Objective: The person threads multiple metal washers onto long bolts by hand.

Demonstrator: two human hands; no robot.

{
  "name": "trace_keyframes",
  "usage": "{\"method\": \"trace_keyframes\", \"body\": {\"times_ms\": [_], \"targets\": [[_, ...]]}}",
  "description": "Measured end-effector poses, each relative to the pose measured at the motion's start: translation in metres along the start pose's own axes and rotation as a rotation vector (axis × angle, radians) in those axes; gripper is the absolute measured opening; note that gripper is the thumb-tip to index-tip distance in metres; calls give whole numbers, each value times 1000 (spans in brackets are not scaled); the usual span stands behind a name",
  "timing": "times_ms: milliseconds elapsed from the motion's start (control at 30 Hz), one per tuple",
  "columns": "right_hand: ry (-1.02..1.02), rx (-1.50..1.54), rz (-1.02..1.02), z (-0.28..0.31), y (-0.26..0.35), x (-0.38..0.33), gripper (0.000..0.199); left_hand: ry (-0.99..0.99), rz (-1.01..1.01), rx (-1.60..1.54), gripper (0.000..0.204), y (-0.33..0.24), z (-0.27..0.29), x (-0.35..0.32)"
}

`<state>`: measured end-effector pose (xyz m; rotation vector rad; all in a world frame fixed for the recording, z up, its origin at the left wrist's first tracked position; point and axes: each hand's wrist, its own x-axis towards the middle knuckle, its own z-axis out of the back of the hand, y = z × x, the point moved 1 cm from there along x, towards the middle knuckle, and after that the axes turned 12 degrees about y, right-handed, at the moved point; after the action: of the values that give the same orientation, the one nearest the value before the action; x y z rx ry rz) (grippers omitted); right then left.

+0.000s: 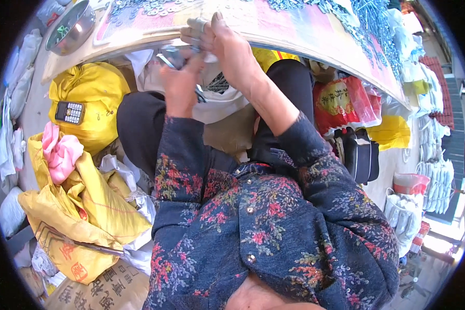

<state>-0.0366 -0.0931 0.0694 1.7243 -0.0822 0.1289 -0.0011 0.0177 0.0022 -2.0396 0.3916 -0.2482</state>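
Note:
My left hand point(182, 85), smeared by motion, is closed round some shiny metal pieces point(173, 58); their exact kind is blurred. Just right of it and higher, my right hand point(232, 51) is at the near table edge with its fingers curled and the thumb up. Greyish coverings point(197, 25) wrap some of its fingertips. Whatever those fingers hold is hidden. Below both hands, an open white sack point(225, 107) sits between my knees, with dark, thin metal pieces point(218, 82) inside.
Loose washers point(139, 14) lie on the table point(77, 61) at the left, and heaped bolts point(367, 26) at the right. A steel bowl point(71, 28) is at the left corner. Yellow sacks point(88, 212), a mobile phone point(70, 112) and a red bag point(343, 103) flank my legs.

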Motion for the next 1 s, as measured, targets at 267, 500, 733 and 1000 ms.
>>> {"method": "trace_keyframes", "body": {"times_ms": [267,500,733,1000], "targets": [[-85,-337,41,18,-14,6,47,-4,8,-59,11,1,3,1],[218,-53,-9,43,-57,35,29,28,30,-75,9,-2,-2,-6],[-8,-388,-280,-5,-25,-3,30,18,95,-93,11,0,9,0],[-315,-866,380,-18,-7,2,20,-4,32,-234,13,8,11,2]]}}
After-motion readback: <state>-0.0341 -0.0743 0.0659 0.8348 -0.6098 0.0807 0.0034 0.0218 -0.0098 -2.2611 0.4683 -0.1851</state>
